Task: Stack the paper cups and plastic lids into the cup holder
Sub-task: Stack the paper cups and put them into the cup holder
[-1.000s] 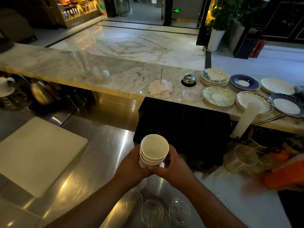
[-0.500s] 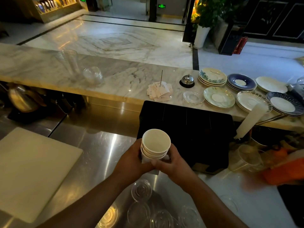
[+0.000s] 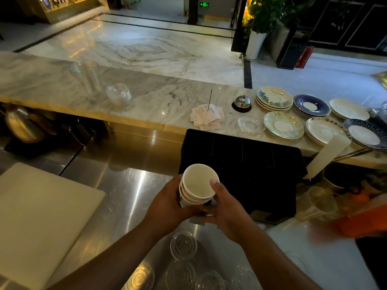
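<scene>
A short stack of nested white paper cups is held up over the steel counter, mouth tilted toward the far right. My left hand wraps its left side and my right hand grips its right side, thumb on the top rim. Right behind the cups stands the black cup holder with several slots across its top. Several clear plastic lids lie flat on the counter below my forearms. A tall white sleeve of cups leans at the holder's right end.
A white cutting board covers the counter at left. On the marble bar behind are stacked saucers, a service bell, a spike of receipts and clear plastic cups. Clear cups and something orange sit at right.
The view has shifted left and down, so more lids show. The cup stack has tipped a little toward the holder, and my right thumb now rests on the top rim.
</scene>
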